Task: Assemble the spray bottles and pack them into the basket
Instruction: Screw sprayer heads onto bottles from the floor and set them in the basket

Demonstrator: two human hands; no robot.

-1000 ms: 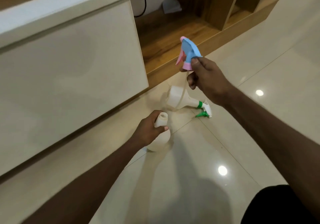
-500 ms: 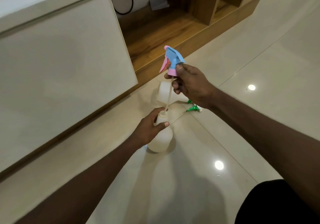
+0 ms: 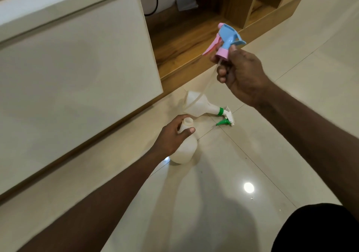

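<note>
A white bottle (image 3: 185,148) with an open neck stands upright on the tiled floor, and my left hand (image 3: 172,135) grips it just below the neck. My right hand (image 3: 240,74) holds a blue and pink spray head (image 3: 226,40) up in the air by its pink collar. Its clear dip tube (image 3: 202,90) hangs down and to the left, ending above and clear of the open neck. Behind, a second white bottle (image 3: 200,105) with a green and white spray head (image 3: 226,117) lies on its side on the floor. No basket is in view.
A large cream cabinet front (image 3: 77,72) fills the left side. A wooden platform (image 3: 186,41) with upright wooden panels runs along the back. A black cable (image 3: 153,0) hangs by the wall. My dark-clothed knee (image 3: 320,230) is at the lower right.
Half a second ago the dip tube's tip was at the bottle's open neck. My right hand has since lifted the spray head up and right, pulling the tube away. My left hand kept its hold.
</note>
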